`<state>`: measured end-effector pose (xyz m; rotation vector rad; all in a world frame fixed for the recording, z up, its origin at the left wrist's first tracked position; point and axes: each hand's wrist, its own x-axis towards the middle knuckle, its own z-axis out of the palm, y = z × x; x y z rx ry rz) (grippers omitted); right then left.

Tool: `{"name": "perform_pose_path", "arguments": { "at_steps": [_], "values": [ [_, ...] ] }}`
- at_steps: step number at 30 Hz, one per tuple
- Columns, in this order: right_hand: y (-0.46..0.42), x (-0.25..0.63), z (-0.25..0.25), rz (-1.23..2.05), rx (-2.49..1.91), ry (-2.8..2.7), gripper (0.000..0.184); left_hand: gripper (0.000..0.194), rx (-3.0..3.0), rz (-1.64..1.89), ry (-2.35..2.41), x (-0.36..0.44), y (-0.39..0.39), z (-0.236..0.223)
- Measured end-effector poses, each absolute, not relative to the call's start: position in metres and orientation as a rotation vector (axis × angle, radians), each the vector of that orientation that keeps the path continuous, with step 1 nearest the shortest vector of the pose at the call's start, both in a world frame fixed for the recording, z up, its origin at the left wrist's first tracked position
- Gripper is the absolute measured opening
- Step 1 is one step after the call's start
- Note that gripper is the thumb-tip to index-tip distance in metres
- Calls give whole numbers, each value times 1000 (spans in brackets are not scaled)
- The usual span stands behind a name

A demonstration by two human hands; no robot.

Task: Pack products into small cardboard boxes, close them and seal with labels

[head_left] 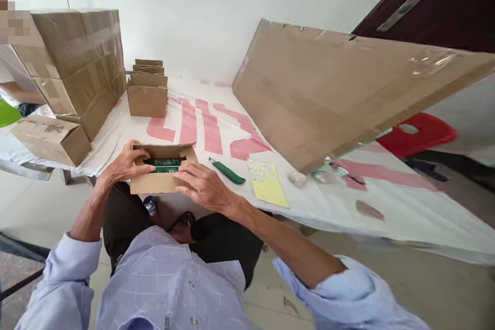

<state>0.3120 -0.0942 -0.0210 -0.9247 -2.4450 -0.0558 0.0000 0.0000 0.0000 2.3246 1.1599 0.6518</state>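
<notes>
A small open cardboard box is held over my lap at the table's near edge. Inside it lie dark green items with pale print, perhaps packets or small boxes; I cannot tell which. My left hand grips the box's left end, its thumb and fingers reaching over the rim. At the right end, my right hand clasps the wall, fingers bent over the front edge. A green-handled cutter lies on the table to the right, beside a yellow sheet of stickers, partly peeled.
Several open cartons stand in a row behind the box. Stacked taped cartons and a closed carton are at left. A large cardboard sheet leans at right, near a red stool. Another person's arm shows far left.
</notes>
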Motion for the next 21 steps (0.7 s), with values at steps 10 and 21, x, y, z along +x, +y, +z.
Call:
{"name": "perform_pose_path", "arguments": {
  "at_steps": [10,21],
  "values": [
    [-67,313,11,-294,-1045,-2673,31,56,2425,565,1245,1,-3,2],
    [-50,304,48,-385,-1577,-2872,19,45,2377,624,1339,15,-1,12]
  ]
}}
